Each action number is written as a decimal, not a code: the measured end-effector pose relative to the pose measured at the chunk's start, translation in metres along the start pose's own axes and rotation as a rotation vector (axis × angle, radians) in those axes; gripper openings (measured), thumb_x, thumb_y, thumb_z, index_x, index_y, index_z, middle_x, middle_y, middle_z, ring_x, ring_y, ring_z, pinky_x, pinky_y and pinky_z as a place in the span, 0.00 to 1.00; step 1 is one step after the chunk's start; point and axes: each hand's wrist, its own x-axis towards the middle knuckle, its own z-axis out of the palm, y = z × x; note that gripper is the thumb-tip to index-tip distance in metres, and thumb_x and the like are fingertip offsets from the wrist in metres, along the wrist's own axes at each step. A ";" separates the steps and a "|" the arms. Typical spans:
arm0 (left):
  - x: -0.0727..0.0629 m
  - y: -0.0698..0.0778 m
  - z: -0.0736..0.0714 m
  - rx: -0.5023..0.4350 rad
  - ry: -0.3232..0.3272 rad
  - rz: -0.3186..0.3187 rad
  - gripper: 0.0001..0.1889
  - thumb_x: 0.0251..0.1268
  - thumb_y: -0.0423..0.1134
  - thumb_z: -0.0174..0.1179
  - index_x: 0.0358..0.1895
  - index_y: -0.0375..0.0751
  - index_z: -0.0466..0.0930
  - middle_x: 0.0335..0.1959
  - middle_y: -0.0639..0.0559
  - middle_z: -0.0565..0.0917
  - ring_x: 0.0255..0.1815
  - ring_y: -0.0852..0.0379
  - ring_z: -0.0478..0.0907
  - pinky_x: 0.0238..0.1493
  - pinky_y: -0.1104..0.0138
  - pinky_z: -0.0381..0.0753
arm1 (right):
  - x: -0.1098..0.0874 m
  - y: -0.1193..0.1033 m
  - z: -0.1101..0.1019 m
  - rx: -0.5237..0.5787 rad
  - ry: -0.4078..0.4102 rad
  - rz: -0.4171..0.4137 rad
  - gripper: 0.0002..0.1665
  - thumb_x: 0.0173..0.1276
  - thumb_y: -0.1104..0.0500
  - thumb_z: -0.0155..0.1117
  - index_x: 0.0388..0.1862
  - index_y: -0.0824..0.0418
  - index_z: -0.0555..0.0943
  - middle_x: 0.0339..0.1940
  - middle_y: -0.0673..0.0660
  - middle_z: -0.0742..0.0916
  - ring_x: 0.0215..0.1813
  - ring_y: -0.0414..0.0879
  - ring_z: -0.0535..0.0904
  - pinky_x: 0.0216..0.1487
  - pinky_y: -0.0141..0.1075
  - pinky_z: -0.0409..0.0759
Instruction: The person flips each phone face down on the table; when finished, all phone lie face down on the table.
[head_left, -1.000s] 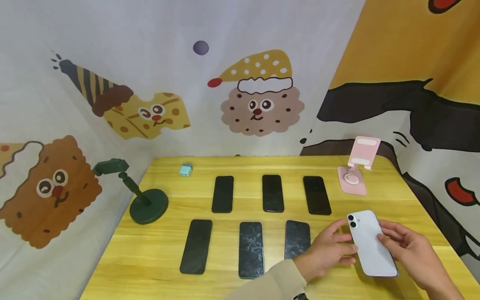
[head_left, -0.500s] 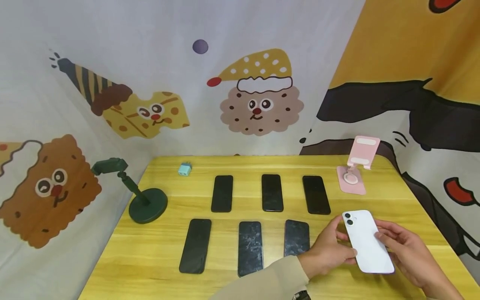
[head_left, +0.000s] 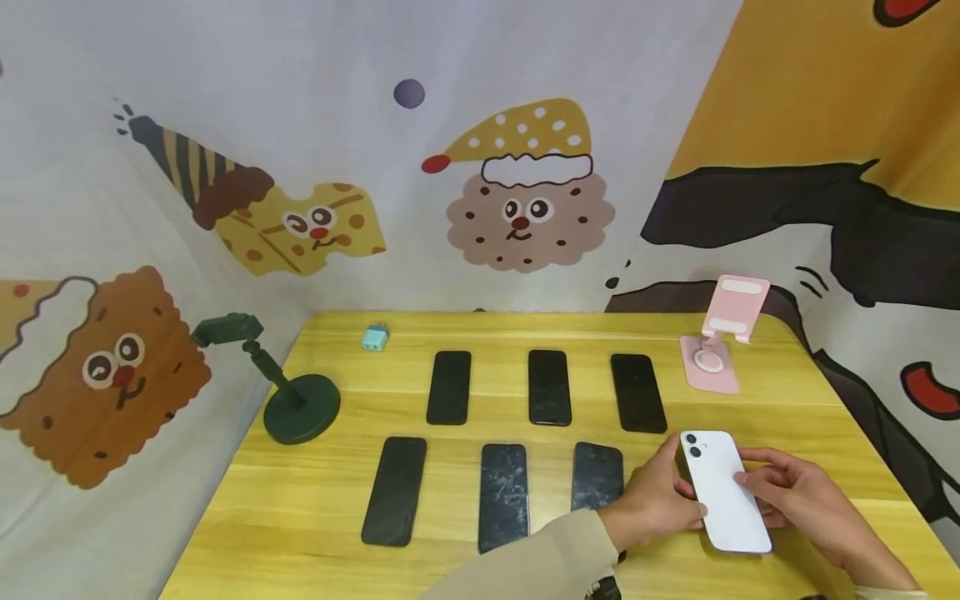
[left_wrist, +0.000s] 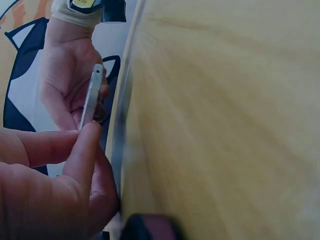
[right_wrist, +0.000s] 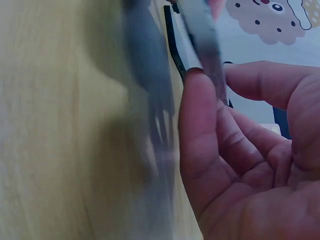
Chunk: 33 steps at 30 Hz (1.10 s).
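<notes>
A white smartphone [head_left: 726, 492] is held at the right front of the table, its back and two camera lenses facing up. My left hand [head_left: 654, 498] pinches its left edge, thumb on the back and fingers partly hidden beneath. On the other edge my right hand [head_left: 806, 504] grips with the thumb on the back. The left wrist view shows the phone [left_wrist: 92, 95] edge-on, between the fingertips of both hands. In the right wrist view its near end [right_wrist: 205, 40] lies between thumb and fingers, blurred. One dark phone [head_left: 597, 475] lies beside my left hand, partly covered by it.
Several dark phones lie in two rows, including a back-row phone [head_left: 550, 387] and a front-row one [head_left: 394, 492]. A pink phone stand [head_left: 712, 375] is at back right, a green stand [head_left: 302, 408] at left. A light-blue charger plug [head_left: 376, 337] sits near the back edge.
My left hand has come onto the white phone's left edge, where its fingers were spread beside it before. The phone and my right hand have shifted slightly left.
</notes>
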 end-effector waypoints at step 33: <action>0.004 0.006 -0.015 0.272 0.013 0.005 0.12 0.60 0.32 0.77 0.31 0.45 0.79 0.16 0.54 0.81 0.15 0.63 0.79 0.20 0.73 0.74 | 0.013 0.004 0.003 -0.102 -0.029 0.017 0.33 0.82 0.53 0.63 0.75 0.74 0.70 0.40 0.59 0.84 0.38 0.46 0.84 0.39 0.40 0.91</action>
